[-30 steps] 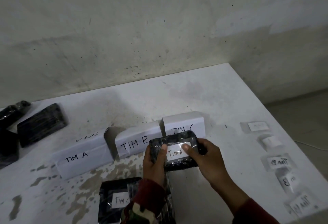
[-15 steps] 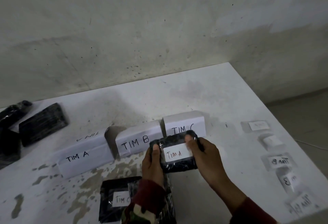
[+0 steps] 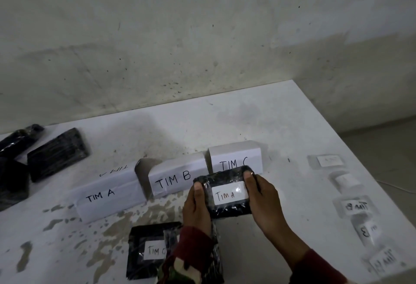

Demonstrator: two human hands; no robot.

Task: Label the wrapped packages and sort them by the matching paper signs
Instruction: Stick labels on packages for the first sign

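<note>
I hold the wrapped package (image 3: 227, 193) up in front of me, above the table (image 3: 258, 126), my left hand (image 3: 197, 207) curled round its left end and my right hand (image 3: 262, 196) curled round its right end, thumbs pressing on the top face. Its long axis runs left to right between my palms. The white label (image 3: 229, 193) on it reads TIM A, and seems stuck down flat, though glare off the film hides its right part.

The folded TIM A sign (image 3: 108, 196) stands to my left, beyond the TIM B sign (image 3: 175, 180); the TIM C sign (image 3: 234, 160) sits just behind the package. So, as I judge it, the package must travel leftward, and my left hand is the nearer one to that sign.

The package is a black block with rounded corners under crinkled, glossy clear film, likely slippery. The signs are matte white paper, creased into tents. Another package marked TIM C (image 3: 153, 252) lies flat near my left sleeve. Loose labels (image 3: 355, 206) wait in a row at my right.
</note>
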